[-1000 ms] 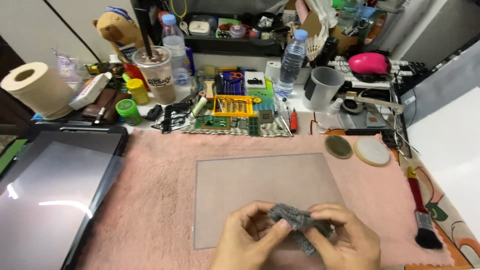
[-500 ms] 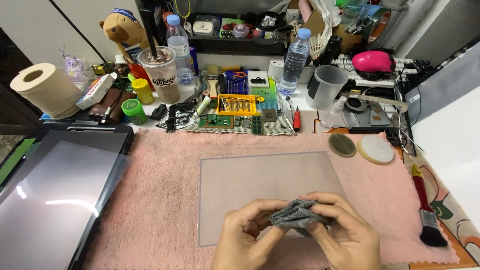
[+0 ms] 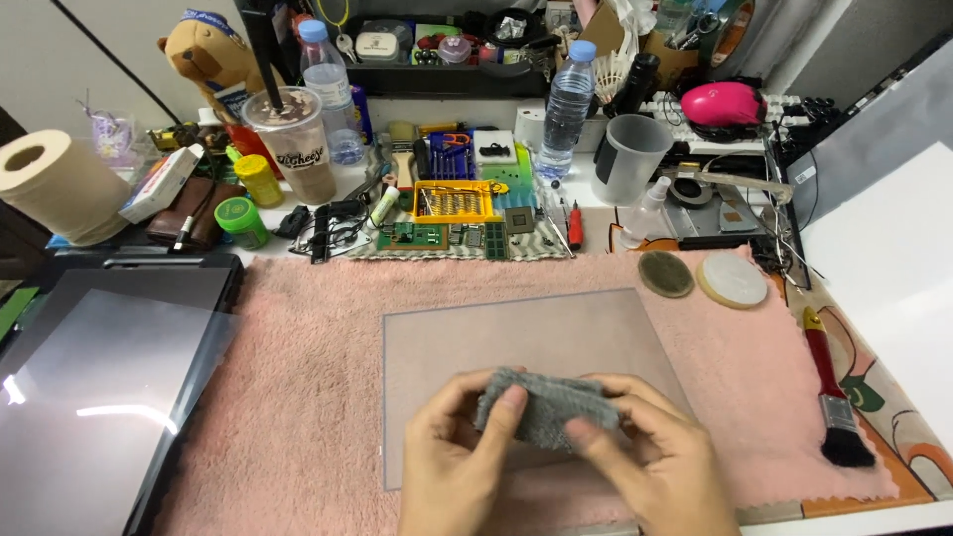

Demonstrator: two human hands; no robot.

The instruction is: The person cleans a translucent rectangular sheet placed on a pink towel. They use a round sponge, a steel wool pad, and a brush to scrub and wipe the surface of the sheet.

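Two hands on one little thing here: your left hand (image 3: 459, 459) and right hand (image 3: 650, 465) are both pinching a fuzzy grey cloth pad (image 3: 544, 405) between thumb and fingers, holding it up just over the near edge of a clear glass sheet (image 3: 516, 342). Left thumb sits on the pad's left end, right thumb on its right end, so both hands are clamped on it from either side.

That glass sheet lies flat on a pink towel (image 3: 308, 397) spread across the bench, roughly in the middle. On your left there's a dark tablet (image 3: 89, 397) with a glare on its screen, partly overlapping the towel's left edge. On the right side of the towel, a red-handled brush (image 3: 832, 392) lies with its black bristles pointing near, and two round discs (image 3: 700, 278) sit just beside each other farther back.

Far side is a mess of stuff: an iced drink cup (image 3: 296, 144), a water bottle (image 3: 568, 109), a yellow bit tray (image 3: 457, 201), a paper roll (image 3: 55, 189) far left and a translucent beaker (image 3: 630, 159).
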